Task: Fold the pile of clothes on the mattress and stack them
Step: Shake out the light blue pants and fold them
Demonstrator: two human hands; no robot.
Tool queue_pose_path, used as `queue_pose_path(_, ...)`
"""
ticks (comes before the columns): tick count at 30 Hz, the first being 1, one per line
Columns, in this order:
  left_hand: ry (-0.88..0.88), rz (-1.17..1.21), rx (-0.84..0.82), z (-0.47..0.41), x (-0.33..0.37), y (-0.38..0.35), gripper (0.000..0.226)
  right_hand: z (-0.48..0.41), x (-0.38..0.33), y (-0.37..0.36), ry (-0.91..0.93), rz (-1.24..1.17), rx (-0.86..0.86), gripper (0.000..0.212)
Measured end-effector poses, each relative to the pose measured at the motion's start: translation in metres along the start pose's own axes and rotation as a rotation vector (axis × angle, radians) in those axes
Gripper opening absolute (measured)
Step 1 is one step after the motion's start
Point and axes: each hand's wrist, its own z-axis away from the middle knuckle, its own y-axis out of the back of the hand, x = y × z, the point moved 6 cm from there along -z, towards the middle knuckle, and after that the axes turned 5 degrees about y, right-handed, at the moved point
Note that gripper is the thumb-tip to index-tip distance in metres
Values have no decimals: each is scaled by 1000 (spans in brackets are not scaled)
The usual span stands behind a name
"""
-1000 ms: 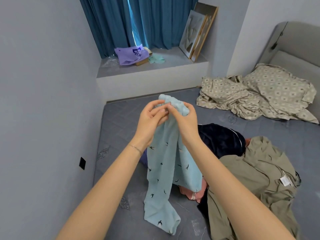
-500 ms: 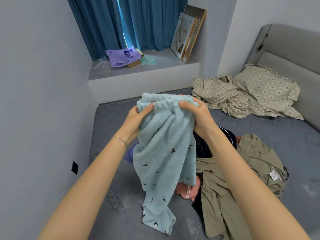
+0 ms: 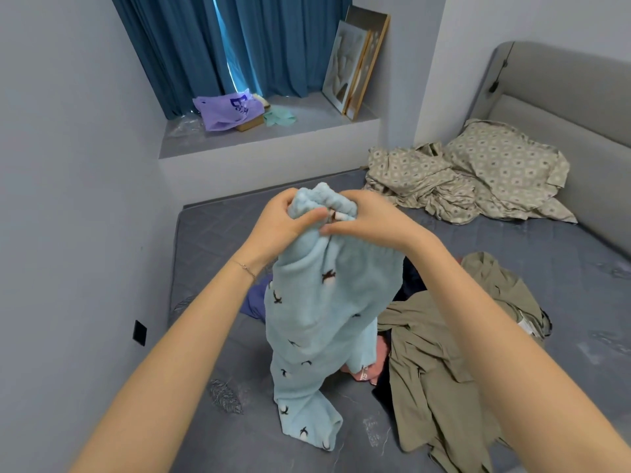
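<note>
The left hand and the right hand meet at the top of the blue fleece trousers. Each has its fingers curled into the gathered waistband, pinching it in one bunch between them, thumbs almost touching. Neither hand is nearer than the other: they share the hold, the left on the left side of the bunch and the right on the right.

From that hold the trousers hang straight down. Their long axis is vertical, with the waistband up at the grip and the cuff pointing down, crumpling onto the mattress directly beneath the hands. The cloth hangs gathered and narrow.

Below and to the right of the grip lies the rest of the pile, with an olive garment uppermost and a pink piece just behind the hanging cloth. Below and to the left of the grip the grey mattress surface shows, and that looks the likelier place to lay the trousers flat. The hands would probably need to part along the waistband first
</note>
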Motion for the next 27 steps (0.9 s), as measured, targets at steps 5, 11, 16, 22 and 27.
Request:
queue_pose_path(5,127,-1,-128,20,-48,14,13,11,-5,3,16,-239,42,30)
queue_pose_path(11,296,-42,-275,59,-105,9,30,11,-42,21,87,-507,145,30)
queue_pose_path(16,243,26,-175,59,-108,24,27,10,-60,26,99,-560,188,24)
queue_pose_path(22,94,-207,169,54,-89,112,14,20,-36,35,-3,-577,350,15)
queue_pose_path(27,3,-223,359,64,-59,164,18,28,-33,6,-94,-633,405,17)
